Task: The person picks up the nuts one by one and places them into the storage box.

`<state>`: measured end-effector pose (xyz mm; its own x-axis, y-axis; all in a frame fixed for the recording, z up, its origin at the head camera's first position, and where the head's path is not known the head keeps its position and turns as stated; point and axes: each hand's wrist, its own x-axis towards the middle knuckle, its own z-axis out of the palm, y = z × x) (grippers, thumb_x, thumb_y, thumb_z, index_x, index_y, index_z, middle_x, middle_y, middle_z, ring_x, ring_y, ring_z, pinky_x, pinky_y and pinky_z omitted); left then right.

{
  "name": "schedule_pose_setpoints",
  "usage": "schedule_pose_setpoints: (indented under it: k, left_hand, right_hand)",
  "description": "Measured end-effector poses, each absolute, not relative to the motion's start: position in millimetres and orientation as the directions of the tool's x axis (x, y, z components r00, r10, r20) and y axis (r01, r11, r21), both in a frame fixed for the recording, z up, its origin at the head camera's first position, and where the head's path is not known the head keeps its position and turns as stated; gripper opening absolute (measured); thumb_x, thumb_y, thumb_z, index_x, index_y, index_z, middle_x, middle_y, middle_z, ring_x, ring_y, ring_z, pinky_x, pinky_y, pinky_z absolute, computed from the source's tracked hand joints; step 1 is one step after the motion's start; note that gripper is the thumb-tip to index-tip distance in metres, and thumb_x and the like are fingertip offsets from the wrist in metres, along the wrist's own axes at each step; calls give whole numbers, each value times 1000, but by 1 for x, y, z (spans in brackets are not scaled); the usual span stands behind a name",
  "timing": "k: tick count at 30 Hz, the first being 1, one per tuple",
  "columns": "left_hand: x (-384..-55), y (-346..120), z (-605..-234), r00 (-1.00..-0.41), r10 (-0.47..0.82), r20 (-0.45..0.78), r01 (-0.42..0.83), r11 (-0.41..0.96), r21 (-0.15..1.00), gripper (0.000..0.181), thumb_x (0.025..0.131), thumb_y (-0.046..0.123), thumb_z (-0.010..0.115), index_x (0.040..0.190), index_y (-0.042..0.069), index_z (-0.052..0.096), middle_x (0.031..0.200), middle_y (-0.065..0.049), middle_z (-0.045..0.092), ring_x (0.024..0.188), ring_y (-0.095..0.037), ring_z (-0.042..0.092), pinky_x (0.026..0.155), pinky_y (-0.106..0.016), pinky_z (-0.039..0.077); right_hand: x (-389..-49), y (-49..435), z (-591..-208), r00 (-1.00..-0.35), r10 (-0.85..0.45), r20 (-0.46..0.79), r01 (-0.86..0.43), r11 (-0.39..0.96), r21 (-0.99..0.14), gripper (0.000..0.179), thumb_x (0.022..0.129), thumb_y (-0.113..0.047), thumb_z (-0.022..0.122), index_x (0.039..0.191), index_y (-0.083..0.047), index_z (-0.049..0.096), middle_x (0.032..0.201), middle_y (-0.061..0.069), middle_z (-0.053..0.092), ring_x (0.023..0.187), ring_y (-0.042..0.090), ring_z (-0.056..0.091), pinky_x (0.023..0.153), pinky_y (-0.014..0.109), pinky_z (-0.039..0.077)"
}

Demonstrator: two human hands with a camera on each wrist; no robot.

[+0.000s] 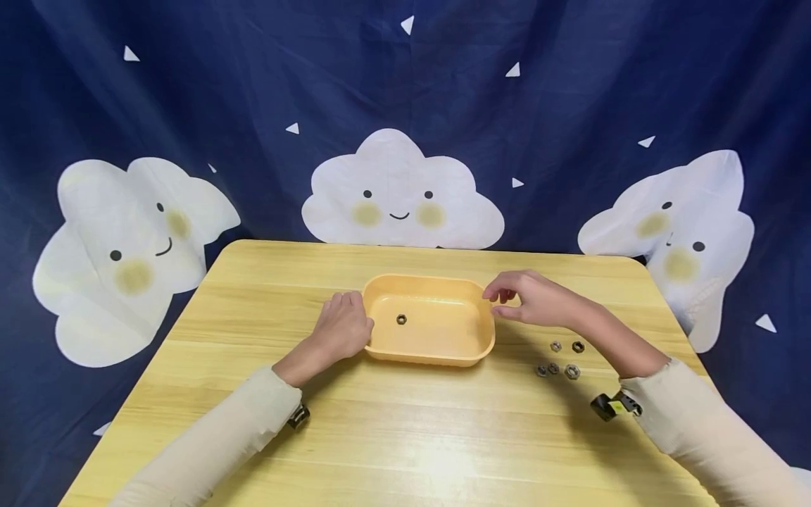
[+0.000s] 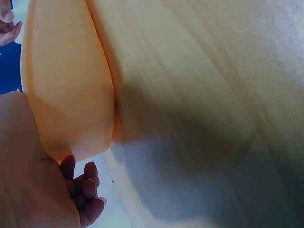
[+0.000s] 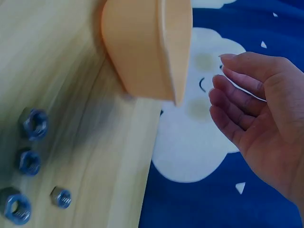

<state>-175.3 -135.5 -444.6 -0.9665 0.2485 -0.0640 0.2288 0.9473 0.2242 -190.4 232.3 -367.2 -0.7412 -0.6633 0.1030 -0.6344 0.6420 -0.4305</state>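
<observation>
A shallow yellow-orange plastic tray (image 1: 431, 355) with rounded corners stands upright on the table. Inside it, left of the middle, lies one dark metal hex nut (image 1: 402, 319). My left hand (image 1: 343, 326) grips the tray's left end, its fingers curled at the rim; the left wrist view shows the fingertips (image 2: 89, 190) beside the tray's outer wall. At the opposite end, my right hand (image 1: 529, 298) hovers by the rim with fingers relaxed and slightly bent. Nothing shows between thumb and fingers of that hand (image 3: 266, 104) in the right wrist view.
To the right of the tray, under the right forearm, several loose hex nuts (image 1: 572, 371) of differing sizes lie on the wooden table (image 1: 405, 436). A dark blue curtain (image 1: 405, 84) with white clouds hangs behind the table's back edge.
</observation>
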Motion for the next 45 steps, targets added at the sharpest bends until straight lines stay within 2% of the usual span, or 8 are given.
schedule_pose_setpoints:
  k: [7, 13, 20, 29, 37, 45]
  left_hand:
    - [-175, -136, -445, -969, 238, -65, 217, 947, 237, 26, 99, 25, 48, 103, -1, 48, 92, -12, 47, 88, -29, 42, 79, -37, 34]
    - [-174, -137, -445, -968, 242, -67, 220, 946, 238, 25, 98, 25, 48, 102, 0, 48, 91, -11, 46, 86, -29, 42, 77, -36, 33]
    - [-173, -136, -445, -966, 253, -59, 231, 940, 252, 24, 98, 24, 49, 102, 0, 49, 89, -11, 47, 85, -28, 42, 77, -35, 33]
    - [-174, -136, -445, -964, 262, -47, 243, 939, 244, 25, 98, 24, 51, 101, -1, 49, 88, -10, 47, 82, -28, 41, 75, -35, 32]
    - [-175, -136, -446, -965, 255, -62, 234, 943, 238, 24, 99, 23, 50, 102, 0, 48, 90, -11, 46, 84, -28, 41, 77, -36, 33]
    - [-174, -136, -444, -965, 256, -63, 236, 944, 233, 21, 98, 21, 49, 99, 0, 48, 88, -11, 46, 82, -28, 42, 76, -35, 33]
  right_hand:
    - [-183, 262, -376, -784, -617, 77, -579, 680, -449, 20, 88, -7, 77, 108, -5, 75, 101, 8, 75, 90, 17, 67, 80, 39, 57]
    - [-176, 288, -388, -808, -582, 92, -558, 705, -438, 23, 87, -6, 77, 110, -3, 74, 100, 6, 76, 86, 15, 66, 77, 36, 57]
    - [-167, 314, -399, -821, -565, 85, -535, 708, -462, 23, 88, -10, 79, 110, -3, 73, 98, 3, 75, 84, 9, 64, 74, 32, 56]
    - [-156, 343, -403, -872, -490, 4, -424, 750, -508, 33, 88, -14, 81, 117, -2, 70, 100, 4, 72, 84, -1, 59, 74, 29, 55]
    - [-150, 363, -419, -869, -492, -50, -388, 740, -550, 36, 85, -9, 82, 116, 2, 68, 95, 1, 71, 83, -5, 56, 72, 25, 53]
    - [-144, 372, -432, -861, -482, -162, -299, 738, -605, 44, 83, -10, 83, 120, 7, 65, 102, 9, 69, 82, -3, 56, 70, 22, 52]
